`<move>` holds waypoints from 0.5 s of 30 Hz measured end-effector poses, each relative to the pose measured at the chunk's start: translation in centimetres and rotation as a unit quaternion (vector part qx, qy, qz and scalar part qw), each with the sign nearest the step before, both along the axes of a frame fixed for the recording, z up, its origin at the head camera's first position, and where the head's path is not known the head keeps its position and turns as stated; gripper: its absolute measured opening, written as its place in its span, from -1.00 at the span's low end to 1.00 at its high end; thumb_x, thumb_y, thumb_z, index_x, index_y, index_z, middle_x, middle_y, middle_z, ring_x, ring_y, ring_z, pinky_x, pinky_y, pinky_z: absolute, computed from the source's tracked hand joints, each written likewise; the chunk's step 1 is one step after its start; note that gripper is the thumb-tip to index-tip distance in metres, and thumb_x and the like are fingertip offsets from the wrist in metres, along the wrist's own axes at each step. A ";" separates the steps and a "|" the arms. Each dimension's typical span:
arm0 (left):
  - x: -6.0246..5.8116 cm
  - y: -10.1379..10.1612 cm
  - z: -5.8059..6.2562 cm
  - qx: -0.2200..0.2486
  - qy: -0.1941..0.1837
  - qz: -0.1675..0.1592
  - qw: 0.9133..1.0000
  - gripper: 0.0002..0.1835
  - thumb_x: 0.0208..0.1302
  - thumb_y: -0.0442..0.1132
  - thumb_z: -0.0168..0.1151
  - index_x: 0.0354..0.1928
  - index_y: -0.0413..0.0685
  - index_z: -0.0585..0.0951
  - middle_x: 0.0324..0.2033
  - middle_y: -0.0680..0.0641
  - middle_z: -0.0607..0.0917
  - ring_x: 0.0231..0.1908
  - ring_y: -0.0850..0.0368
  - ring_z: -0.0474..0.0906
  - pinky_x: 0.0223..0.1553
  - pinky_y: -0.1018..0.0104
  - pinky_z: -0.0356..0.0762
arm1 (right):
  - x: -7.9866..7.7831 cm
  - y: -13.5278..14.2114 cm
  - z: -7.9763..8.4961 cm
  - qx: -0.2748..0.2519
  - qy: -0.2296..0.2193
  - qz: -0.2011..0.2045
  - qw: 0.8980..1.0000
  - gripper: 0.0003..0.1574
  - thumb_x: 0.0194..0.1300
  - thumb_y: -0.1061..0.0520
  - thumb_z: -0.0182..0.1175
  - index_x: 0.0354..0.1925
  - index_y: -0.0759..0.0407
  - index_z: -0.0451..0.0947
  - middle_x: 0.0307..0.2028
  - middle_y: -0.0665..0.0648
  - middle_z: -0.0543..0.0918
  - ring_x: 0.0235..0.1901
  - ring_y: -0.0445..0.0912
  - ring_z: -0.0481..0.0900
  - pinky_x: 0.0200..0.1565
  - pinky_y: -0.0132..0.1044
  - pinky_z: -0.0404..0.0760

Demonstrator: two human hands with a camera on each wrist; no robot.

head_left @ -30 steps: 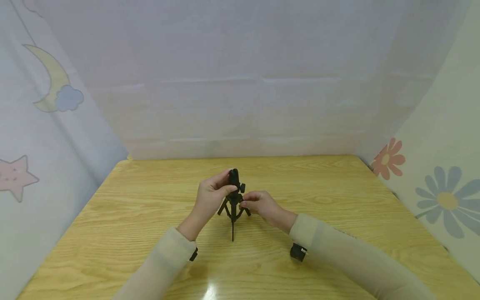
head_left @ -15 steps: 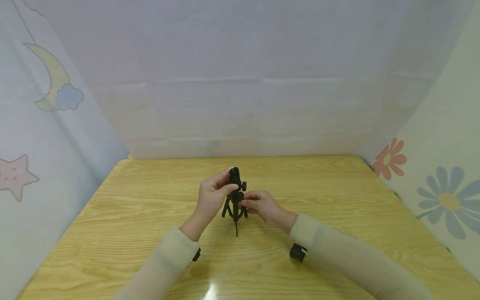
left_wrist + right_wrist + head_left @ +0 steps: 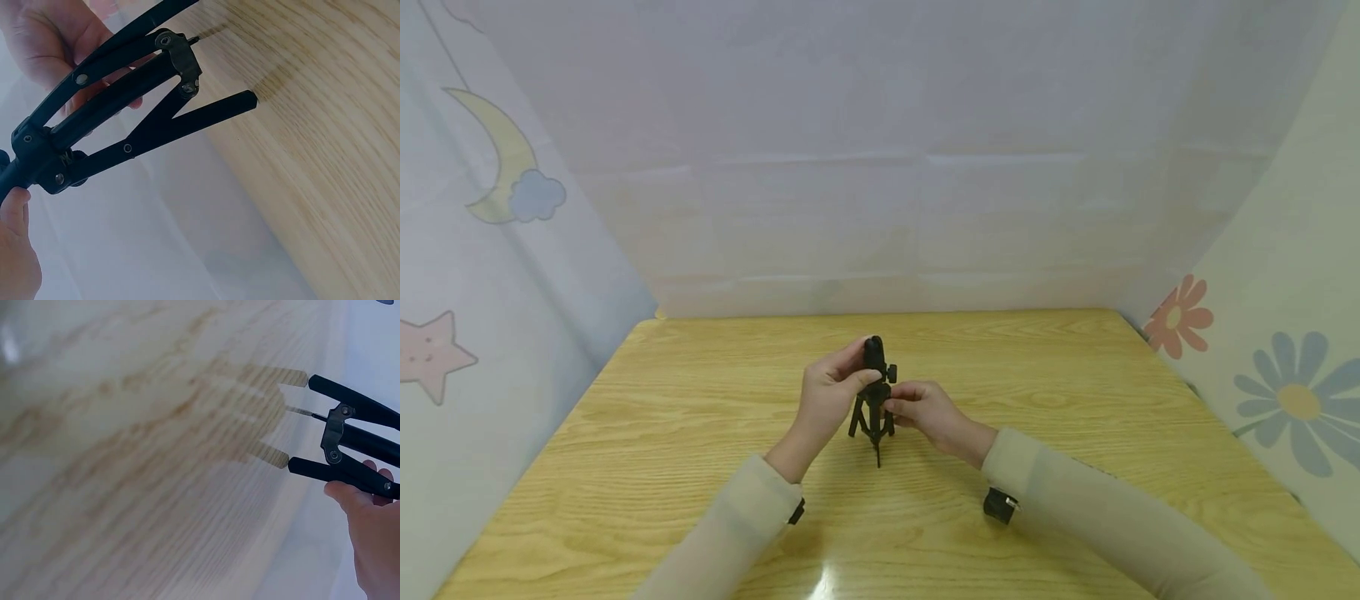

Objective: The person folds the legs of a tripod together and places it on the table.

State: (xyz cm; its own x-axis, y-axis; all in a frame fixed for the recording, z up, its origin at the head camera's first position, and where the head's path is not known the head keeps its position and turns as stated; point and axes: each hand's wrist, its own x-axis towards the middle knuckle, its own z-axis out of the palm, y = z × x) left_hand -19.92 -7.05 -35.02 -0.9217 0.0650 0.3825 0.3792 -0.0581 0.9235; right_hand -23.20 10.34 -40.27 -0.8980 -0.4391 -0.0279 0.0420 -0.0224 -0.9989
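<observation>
A small black tripod (image 3: 875, 415) stands upright near the middle of the table, its legs partly spread. My left hand (image 3: 826, 398) grips its upper part, thumb on the near side and fingers mostly hidden behind it. A knob (image 3: 892, 373) juts from the right side of the head. With thumb and forefinger, my right hand (image 3: 931, 414) pinches a right-side leg just below the leg hub. The right wrist view has the right thumb (image 3: 345, 492) against a leg (image 3: 359, 474). Hinged braces (image 3: 186, 65) join the legs to the centre column in the left wrist view.
The wood-grain table (image 3: 700, 400) spreads around the tripod. A pale hanging cloth (image 3: 880, 208) rises behind it, with printed cloths at both sides. Black wrist devices hang under both sleeves (image 3: 1037, 462).
The tripod's legs have drawn closer together, and its thin lower rod looks shorter. The tripod and my left hand have shifted slightly right; my right hand stays nearly in place on the leg.
</observation>
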 end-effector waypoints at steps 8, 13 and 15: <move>-0.4 -0.3 -0.1 -0.019 -0.001 -0.032 0.999 -0.47 0.20 -0.56 0.25 0.24 -0.37 0.46 0.03 -0.35 0.61 0.02 -0.16 0.60 -0.06 0.23 0.61 | 0.1 0.5 0.5 0.042 0.018 0.006 0.999 -0.71 0.39 0.36 0.10 -0.03 0.62 0.51 -0.23 0.10 0.69 -0.16 -0.12 0.63 0.06 0.00 0.56; -0.6 -0.6 -0.1 -0.031 -0.010 -0.044 0.999 -0.47 0.23 -0.54 0.24 0.27 -0.33 0.44 0.05 -0.34 0.60 0.04 -0.14 0.59 -0.04 0.25 0.60 | 0.1 0.6 0.6 0.058 0.020 0.008 0.998 -0.70 0.39 0.34 0.11 -0.01 0.58 0.53 -0.12 0.21 0.68 -0.09 -0.06 0.64 0.08 0.05 0.54; -0.6 -0.7 0.0 -0.038 -0.016 -0.043 0.998 -0.46 0.24 -0.53 0.24 0.28 -0.31 0.44 0.05 -0.32 0.61 0.03 -0.12 0.59 -0.03 0.26 0.60 | 0.1 0.6 0.7 0.066 0.019 0.009 0.998 -0.69 0.40 0.33 0.11 0.01 0.56 0.54 -0.08 0.25 0.67 -0.05 -0.02 0.63 0.11 0.07 0.51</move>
State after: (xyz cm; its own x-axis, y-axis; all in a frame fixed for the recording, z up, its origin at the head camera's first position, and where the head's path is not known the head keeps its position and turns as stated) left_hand -20.52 -7.73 -35.06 -0.9231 0.1719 0.3440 0.3460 -0.0187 0.9380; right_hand -23.12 10.97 -39.53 -0.8916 -0.4497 -0.0527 0.0035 0.1095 -0.9940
